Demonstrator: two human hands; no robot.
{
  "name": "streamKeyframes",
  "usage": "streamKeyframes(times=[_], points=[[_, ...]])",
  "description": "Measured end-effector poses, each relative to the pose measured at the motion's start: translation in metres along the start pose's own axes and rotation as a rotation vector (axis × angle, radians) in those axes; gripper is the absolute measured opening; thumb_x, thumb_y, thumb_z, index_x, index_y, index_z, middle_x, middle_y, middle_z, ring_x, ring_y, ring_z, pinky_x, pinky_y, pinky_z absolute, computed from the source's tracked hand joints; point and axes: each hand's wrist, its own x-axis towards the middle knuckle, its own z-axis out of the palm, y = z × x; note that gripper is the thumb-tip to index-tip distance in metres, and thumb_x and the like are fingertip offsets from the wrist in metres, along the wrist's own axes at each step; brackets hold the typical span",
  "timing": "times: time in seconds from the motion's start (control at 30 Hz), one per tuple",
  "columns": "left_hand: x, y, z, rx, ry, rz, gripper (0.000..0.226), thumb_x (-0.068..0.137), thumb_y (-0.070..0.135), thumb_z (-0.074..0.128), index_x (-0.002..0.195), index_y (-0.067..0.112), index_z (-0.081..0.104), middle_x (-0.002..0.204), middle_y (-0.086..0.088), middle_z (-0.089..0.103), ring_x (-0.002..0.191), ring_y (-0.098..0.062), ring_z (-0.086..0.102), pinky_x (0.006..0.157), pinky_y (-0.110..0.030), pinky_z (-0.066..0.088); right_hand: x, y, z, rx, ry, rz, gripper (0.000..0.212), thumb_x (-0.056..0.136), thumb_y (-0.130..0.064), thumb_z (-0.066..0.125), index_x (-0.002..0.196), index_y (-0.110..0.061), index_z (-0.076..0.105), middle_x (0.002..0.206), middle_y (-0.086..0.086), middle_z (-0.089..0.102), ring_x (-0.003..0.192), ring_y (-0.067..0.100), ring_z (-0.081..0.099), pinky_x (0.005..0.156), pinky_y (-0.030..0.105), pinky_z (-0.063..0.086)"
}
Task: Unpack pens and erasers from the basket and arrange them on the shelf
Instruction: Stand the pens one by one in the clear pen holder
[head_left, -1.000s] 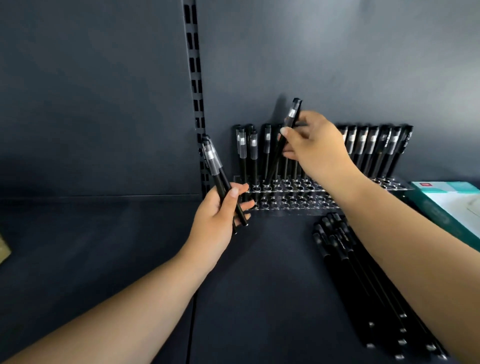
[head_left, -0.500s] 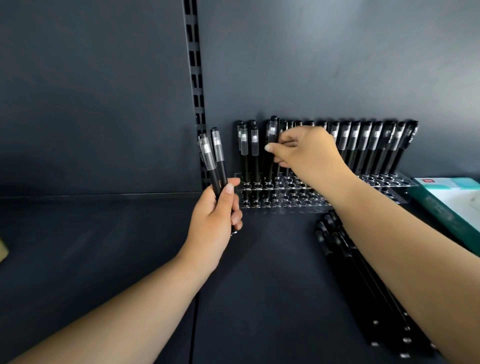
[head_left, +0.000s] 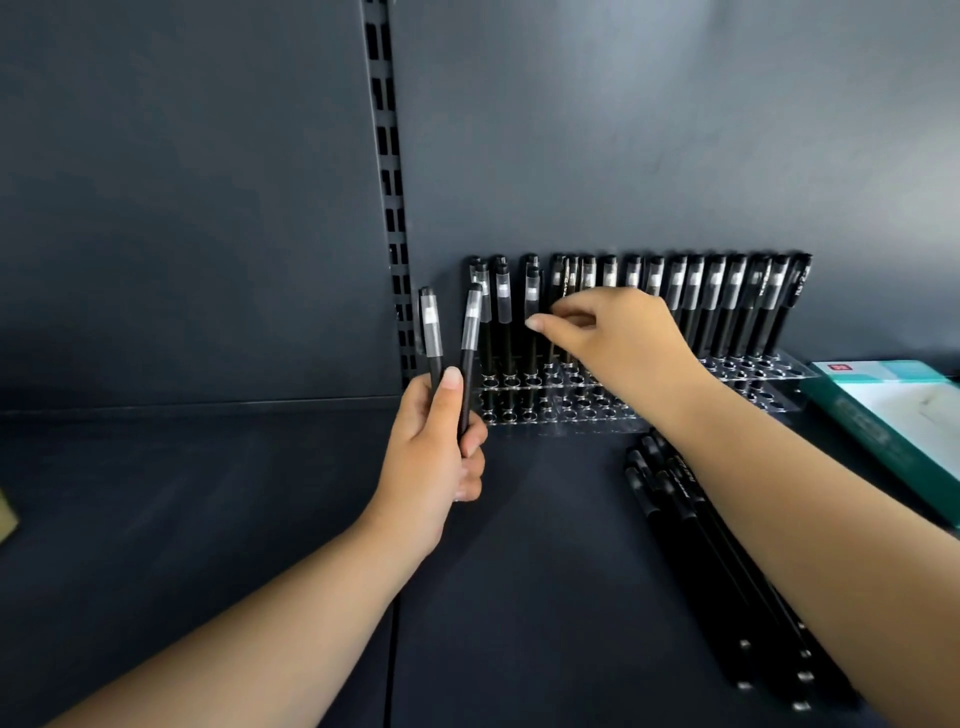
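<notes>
Nearest me, a bundle of loose black pens lies flat on the dark shelf, partly under the person's right forearm, waiting its turn. A little further in, the left hand grips two spare pens upright, fingers and thumb curled round their lower barrels, caps up, just left of the clear pen rack. Beyond it the right hand hovers at the rack's back row of standing pens, thumb and forefinger close together near one barrel; whether they pinch it or have let go I cannot tell. A green-and-white box sits at the right edge. No basket or erasers are in view.

The step in hand looks like filling the rack. Next, I judge, one pen from the left hand should pass to the right and drop tip-first into an empty hole, lined up squarely so it doesn't knock its neighbours.
</notes>
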Motion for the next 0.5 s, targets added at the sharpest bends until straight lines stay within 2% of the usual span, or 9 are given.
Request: streamKeyframes(times=[0.03,0.1,0.17,0.2,0.23,0.27,0.3,0.4,0.5], points=[[-0.001,0.000,0.000,0.006,-0.005,0.000,0.032,0.096,0.038,0.036,0.072,0.017,0.028,0.045,0.007,0.036,0.035,-0.006,0.022,0.039,-0.016,0.014,-0.004,-0.003,-0.003,0.034,0.035,-0.019,0.039,0.087,-0.043,0.055,0.106,-0.011,0.067,0.094,0.005,0.070,0.082,0.015,0.063,0.070,0.021,0.046],[-0.003,0.000,0.002,0.017,-0.030,0.003,0.032,0.095,0.040,0.036,0.073,0.018,0.029,0.045,0.007,0.036,0.036,-0.006,0.022,0.039,-0.016,0.015,-0.014,-0.013,-0.009,0.160,0.033,-0.049,0.034,0.086,-0.042,0.056,0.097,-0.013,0.070,0.077,0.002,0.068,0.068,0.002,0.061,0.062,0.015,0.044],[-0.005,-0.001,0.003,0.024,-0.063,0.015,0.030,0.094,0.042,0.035,0.074,0.019,0.032,0.045,0.007,0.037,0.036,-0.007,0.022,0.039,-0.016,0.015,-0.023,-0.022,-0.009,0.292,-0.098,-0.043,0.030,0.085,-0.040,0.058,0.092,-0.014,0.071,0.072,0.003,0.067,0.056,-0.002,0.057,0.057,0.009,0.045],[-0.006,-0.001,0.004,0.029,-0.081,0.021,0.029,0.094,0.042,0.034,0.076,0.019,0.034,0.045,0.007,0.037,0.035,-0.007,0.023,0.039,-0.016,0.016,-0.025,-0.024,-0.006,0.363,-0.173,-0.025,0.030,0.084,-0.037,0.060,0.091,-0.010,0.070,0.079,0.010,0.069,0.065,0.003,0.062,0.069,0.016,0.051],[-0.008,-0.001,0.004,0.032,-0.096,0.025,0.029,0.094,0.042,0.033,0.078,0.019,0.036,0.045,0.007,0.038,0.035,-0.006,0.023,0.039,-0.016,0.016,-0.026,-0.025,-0.002,0.429,-0.228,0.003,0.029,0.084,-0.032,0.062,0.090,-0.005,0.069,0.087,0.017,0.069,0.077,0.016,0.066,0.079,0.028,0.054],[-0.009,0.000,0.005,0.031,-0.110,0.028,0.028,0.095,0.041,0.032,0.080,0.018,0.038,0.046,0.006,0.038,0.034,-0.006,0.023,0.039,-0.016,0.016,-0.028,-0.026,0.000,0.481,-0.256,0.032,0.023,0.084,-0.027,0.063,0.088,-0.005,0.068,0.091,0.019,0.068,0.083,0.024,0.066,0.083,0.038,0.053],[-0.010,0.000,0.005,0.026,-0.119,0.029,0.028,0.096,0.040,0.031,0.081,0.017,0.039,0.046,0.006,0.039,0.034,-0.007,0.023,0.039,-0.016,0.016,-0.028,-0.026,0.002,0.526,-0.266,0.059,0.015,0.085,-0.022,0.063,0.085,-0.009,0.067,0.089,0.017,0.068,0.081,0.023,0.065,0.082,0.040,0.053],[-0.009,-0.002,0.005,0.011,-0.129,0.069,0.024,0.099,0.032,0.028,0.085,0.018,0.042,0.049,0.004,0.045,0.035,-0.009,0.030,0.038,-0.016,0.021,-0.028,-0.022,0.006,0.708,-0.318,0.156,0.008,0.089,-0.016,0.058,0.082,-0.018,0.062,0.082,-0.001,0.068,0.074,0.005,0.064,0.077,0.024,0.055],[-0.002,-0.010,0.004,0.031,-0.081,0.158,0.022,0.100,0.020,0.029,0.092,0.024,0.049,0.060,0.004,0.053,0.048,-0.009,0.047,0.043,-0.024,0.038,-0.023,-0.017,-0.002,0.818,-0.294,0.223,0.012,0.091,-0.012,0.053,0.082,-0.015,0.060,0.083,0.000,0.068,0.072,0.005,0.066,0.073,0.019,0.055]])
